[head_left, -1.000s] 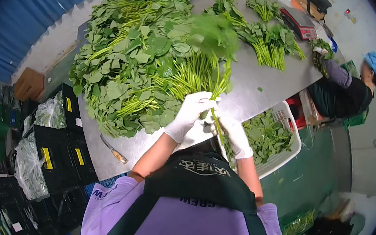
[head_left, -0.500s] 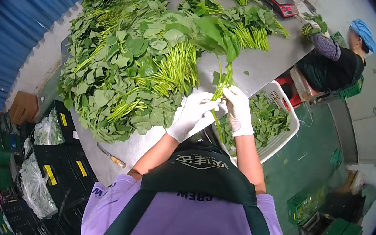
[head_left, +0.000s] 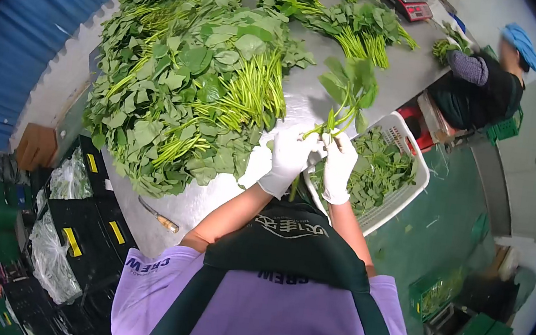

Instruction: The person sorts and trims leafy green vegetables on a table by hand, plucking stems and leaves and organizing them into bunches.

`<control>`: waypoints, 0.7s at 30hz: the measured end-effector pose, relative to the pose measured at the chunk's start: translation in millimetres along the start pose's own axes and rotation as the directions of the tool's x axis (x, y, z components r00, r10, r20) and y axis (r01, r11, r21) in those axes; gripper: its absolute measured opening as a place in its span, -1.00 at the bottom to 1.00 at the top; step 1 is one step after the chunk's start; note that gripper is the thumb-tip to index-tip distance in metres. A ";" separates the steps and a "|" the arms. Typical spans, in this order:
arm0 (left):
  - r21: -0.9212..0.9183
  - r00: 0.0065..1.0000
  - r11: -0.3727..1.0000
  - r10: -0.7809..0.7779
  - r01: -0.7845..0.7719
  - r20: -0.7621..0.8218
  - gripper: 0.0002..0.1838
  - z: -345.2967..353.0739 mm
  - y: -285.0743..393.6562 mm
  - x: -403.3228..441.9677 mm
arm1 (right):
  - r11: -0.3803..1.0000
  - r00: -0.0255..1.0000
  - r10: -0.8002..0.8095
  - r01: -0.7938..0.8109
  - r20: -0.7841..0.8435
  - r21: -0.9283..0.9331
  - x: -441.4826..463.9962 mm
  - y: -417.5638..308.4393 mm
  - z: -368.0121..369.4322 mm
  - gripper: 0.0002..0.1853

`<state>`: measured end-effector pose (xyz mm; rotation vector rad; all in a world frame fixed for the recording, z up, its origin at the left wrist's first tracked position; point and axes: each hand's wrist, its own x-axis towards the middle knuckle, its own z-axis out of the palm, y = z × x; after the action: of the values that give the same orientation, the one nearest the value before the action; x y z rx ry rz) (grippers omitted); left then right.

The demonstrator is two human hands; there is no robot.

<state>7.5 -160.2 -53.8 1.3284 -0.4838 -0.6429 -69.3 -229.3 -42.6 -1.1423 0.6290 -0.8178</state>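
Both of my hands wear white gloves and meet above the table's front edge. My left hand (head_left: 291, 155) is closed round the lower stems of a small leafy sprig (head_left: 350, 94). Close beside it, my right hand (head_left: 339, 166) pinches the same stems, its fingertips almost touching the left ones. The sprig's leaves point away from me. To the left lies a large heap of leafy greens (head_left: 184, 83), its cut stems (head_left: 254, 92) facing right. A white basket (head_left: 421, 181) holding loose leaves (head_left: 378, 171) stands just right of my right hand.
A wooden-handled sickle (head_left: 166, 223) lies at the table's (head_left: 200, 203) near left. Smaller bunches (head_left: 364, 35) and a red scale (head_left: 405, 2) are at the back. A co-worker in a blue cap (head_left: 522, 46) is at the right edge. Black crates (head_left: 83, 228) stand lower left.
The sprig has tilted right and sits lower between my hands. My left hand has moved right, and my right hand has come down slightly. The co-worker's hands have shifted a little.
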 end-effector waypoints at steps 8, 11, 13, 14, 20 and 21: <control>0.491 0.787 0.659 0.609 -0.570 0.097 -0.85 7.4 -14.7 5.2 | 0.998 0.993 0.028 -0.020 -0.117 0.067 2.1 16.9 -7.6 -0.84; 0.583 0.690 0.504 0.709 -0.637 0.141 -0.84 11.6 -14.2 6.8 | 0.998 0.993 0.004 0.004 -0.120 0.069 0.7 24.9 -11.2 -0.84; 0.579 0.719 0.537 0.683 -0.614 0.130 -0.84 14.6 -14.6 6.1 | 0.995 0.987 0.025 -0.009 -0.158 0.104 -1.0 23.3 -9.5 -0.86; 0.585 0.739 0.546 0.659 -0.600 0.143 -0.83 14.3 -15.7 5.2 | 0.990 0.988 0.040 -0.019 -0.148 0.141 -1.0 24.2 -11.8 -0.86; 0.640 0.677 0.424 0.706 -0.640 0.209 -0.77 19.7 -16.8 7.2 | 0.911 0.974 0.196 -0.138 -0.111 0.389 -1.9 26.1 -19.7 -0.87; 0.649 0.666 0.397 0.708 -0.649 0.233 -0.77 19.6 -17.9 7.8 | 0.964 0.992 0.106 -0.087 -0.062 0.253 -4.9 25.7 -25.9 -0.86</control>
<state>-2.4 -181.8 -68.0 1.6595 -1.2194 0.3683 -86.5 -234.1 -74.8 -0.8488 0.6196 -0.8336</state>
